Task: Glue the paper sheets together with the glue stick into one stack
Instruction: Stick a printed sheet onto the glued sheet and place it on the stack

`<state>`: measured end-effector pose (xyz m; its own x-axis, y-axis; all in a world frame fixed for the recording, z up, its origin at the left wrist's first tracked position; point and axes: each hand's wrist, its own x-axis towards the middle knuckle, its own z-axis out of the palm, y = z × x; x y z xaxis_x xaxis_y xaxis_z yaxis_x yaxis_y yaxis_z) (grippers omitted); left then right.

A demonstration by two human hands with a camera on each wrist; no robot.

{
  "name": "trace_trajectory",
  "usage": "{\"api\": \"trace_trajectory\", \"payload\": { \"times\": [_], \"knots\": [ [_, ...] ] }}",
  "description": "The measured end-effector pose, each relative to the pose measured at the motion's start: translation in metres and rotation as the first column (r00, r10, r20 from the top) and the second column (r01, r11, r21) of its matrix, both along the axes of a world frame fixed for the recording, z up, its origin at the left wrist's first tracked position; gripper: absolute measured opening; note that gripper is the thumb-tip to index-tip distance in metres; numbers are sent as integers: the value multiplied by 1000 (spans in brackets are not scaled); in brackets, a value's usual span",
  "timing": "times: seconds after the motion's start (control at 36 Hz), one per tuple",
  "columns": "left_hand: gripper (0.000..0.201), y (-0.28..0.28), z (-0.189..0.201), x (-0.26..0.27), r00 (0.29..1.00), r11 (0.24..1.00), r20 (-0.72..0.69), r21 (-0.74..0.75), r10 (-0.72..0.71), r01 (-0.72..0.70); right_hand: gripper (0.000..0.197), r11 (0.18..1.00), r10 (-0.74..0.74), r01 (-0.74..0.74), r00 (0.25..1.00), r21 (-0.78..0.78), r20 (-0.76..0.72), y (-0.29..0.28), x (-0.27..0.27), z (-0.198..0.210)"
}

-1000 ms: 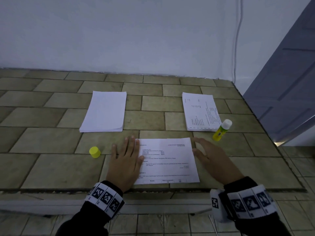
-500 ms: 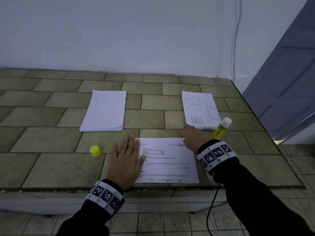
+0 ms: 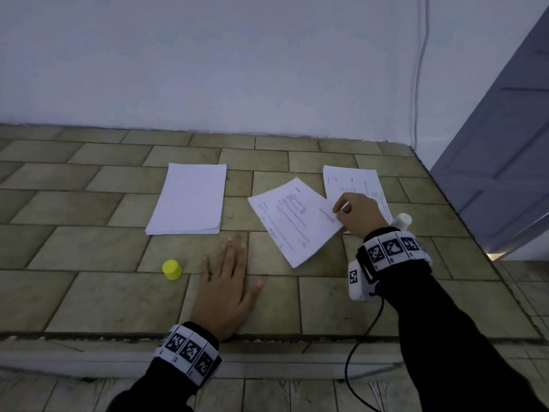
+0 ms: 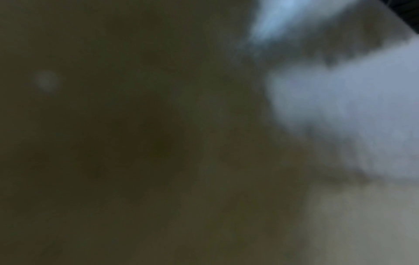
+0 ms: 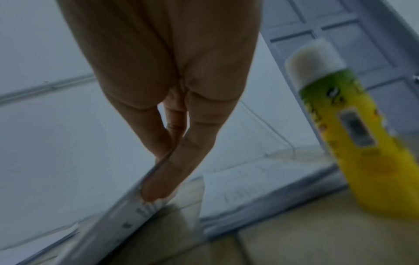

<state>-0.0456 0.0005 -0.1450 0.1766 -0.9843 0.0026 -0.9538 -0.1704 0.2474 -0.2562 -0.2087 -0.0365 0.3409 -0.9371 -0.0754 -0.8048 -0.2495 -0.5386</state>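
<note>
Head view: blank stack (image 3: 188, 200), yellow cap (image 3: 172, 269) and flat, spread left hand (image 3: 223, 288) are being shown on the tiles; a printed sheet (image 3: 292, 220) is being pinched by the right hand (image 3: 359, 214). Right wrist view: glue stick (image 5: 353, 129) is being shown whole, elsewhere mostly hidden. Left wrist view is blurred.

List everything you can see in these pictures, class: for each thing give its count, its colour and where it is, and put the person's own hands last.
Blank paper stack: one, white, far left of the tiled counter.
Printed paper stack: one, white with dark print, far right, partly behind the right hand.
Loose printed sheet: one, white, turned askew between the stacks, pinched at its right edge.
Glue stick: one, yellow with a white tip, uncapped, standing by the right wrist.
Cap: one, yellow, left of the left hand.
Cable: one, white, down the wall.
Door: one, grey-blue, far right.
Left hand: flat on the counter.
Right hand: pinches the loose sheet.
</note>
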Motion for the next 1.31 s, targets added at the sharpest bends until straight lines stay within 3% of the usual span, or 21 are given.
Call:
{"api": "trace_trajectory", "payload": {
  "times": [0.08,0.25,0.39,0.53,0.69,0.81,0.89,1.0,1.08,1.14,1.22,1.31],
  "knots": [
    [93,0,2,-1,1000,1000,2,13,6,-6,16,998,-31,29,999,56,27,2,14,-10],
    [98,1,2,0,1000,1000,-22,1,4,-4,42,982,-110,104,993,157,30,7,41,-29],
    [101,1,3,0,1000,1000,-20,1,-2,2,41,976,-130,134,991,170,-37,6,59,-35],
    [102,2,5,0,1000,1000,-21,2,0,0,14,985,-51,85,975,147,-217,6,72,-34],
    [104,2,6,-1,1000,1000,-21,12,6,-6,38,992,-22,56,959,113,-283,7,77,-38],
    [107,2,8,-1,1000,1000,-24,21,10,-9,40,992,-21,54,958,110,-286,11,74,-38],
    [111,2,13,1,988,1000,-150,11,21,-20,44,995,-12,41,955,94,-298,19,67,-35],
    [112,8,47,7,900,999,-435,-10,32,-40,47,999,-18,10,982,-47,-186,37,55,-18],
    [63,19,92,2,840,995,-540,-97,-59,8,42,971,12,-19,999,-237,-31,52,41,1],
    [44,26,126,2,805,995,-590,-103,-68,8,36,922,38,-1,995,-387,87,60,29,13],
    [57,28,165,13,832,992,-550,-124,-65,-4,30,797,45,104,972,-595,231,65,5,26],
    [64,13,184,33,895,993,-445,-91,29,-77,41,697,-68,238,961,-676,268,63,-21,29]
  ]
}}
